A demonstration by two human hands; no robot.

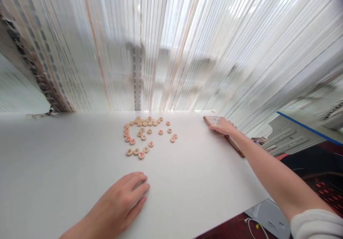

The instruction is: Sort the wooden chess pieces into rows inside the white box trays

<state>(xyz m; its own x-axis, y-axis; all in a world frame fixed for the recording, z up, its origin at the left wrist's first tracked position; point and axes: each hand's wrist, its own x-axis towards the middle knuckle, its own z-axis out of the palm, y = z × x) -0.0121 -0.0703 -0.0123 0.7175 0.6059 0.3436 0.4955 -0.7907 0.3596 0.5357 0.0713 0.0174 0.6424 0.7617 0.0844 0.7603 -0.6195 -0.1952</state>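
Observation:
Several round wooden chess pieces [146, 135] with red and black characters lie scattered on the white table [66, 153] near its far side. My left hand [120, 203] rests flat on the table in front of them, fingers stretched out, holding nothing. My right hand [223, 126] reaches to the far right corner and lies on a folded wooden board [214, 120] that runs along the table's right edge; its fingers curl over the board's top.
Pale striped curtains [171, 45] hang right behind the table. Past the table's right edge are a grey device [286, 137], a blue-edged panel [308, 122], a white cable [254, 228] and a dark red patterned floor [327, 192].

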